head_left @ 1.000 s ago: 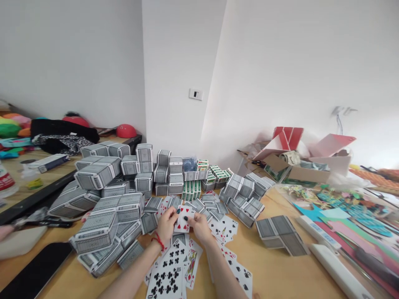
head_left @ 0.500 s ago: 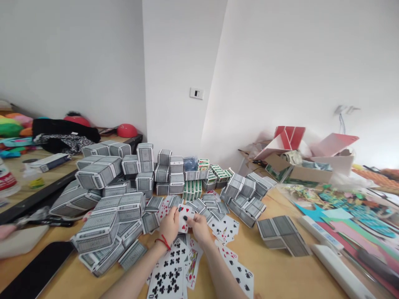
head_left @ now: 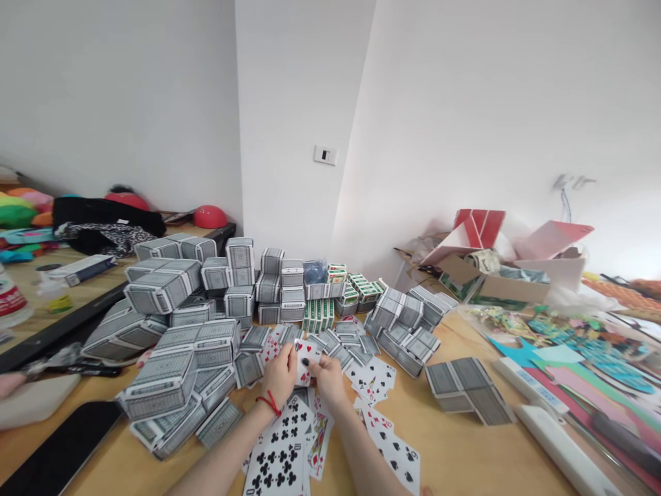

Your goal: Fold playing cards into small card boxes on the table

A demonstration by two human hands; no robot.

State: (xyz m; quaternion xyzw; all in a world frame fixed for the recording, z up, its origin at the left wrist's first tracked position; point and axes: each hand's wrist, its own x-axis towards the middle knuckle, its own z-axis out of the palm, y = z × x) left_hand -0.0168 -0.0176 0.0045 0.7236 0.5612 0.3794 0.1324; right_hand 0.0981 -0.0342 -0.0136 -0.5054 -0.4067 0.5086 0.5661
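Note:
Both my hands meet at the middle of the wooden table [head_left: 454, 448], pinching one playing card with red hearts [head_left: 304, 358]. My left hand [head_left: 279, 377], with a red string at the wrist, grips the card's left side. My right hand [head_left: 325, 379], nails painted dark, grips its right edge. Under my forearms lie face-up cards, among them a ten of clubs [head_left: 279, 458]. More loose cards [head_left: 372, 377] are spread to the right of my hands.
Grey-backed cubes folded from cards [head_left: 170, 324] are heaped left and behind. Green card packs [head_left: 323, 313] stand at the back. A flat folded grey piece [head_left: 467, 389] lies to the right. Coloured paper [head_left: 578, 358] and an open cardboard box [head_left: 496, 275] fill the right side; a black phone [head_left: 56, 451] lies at the left.
My hands have drawn closer together on the hearts card, which now looks folded narrower. Nothing else on the table has moved.

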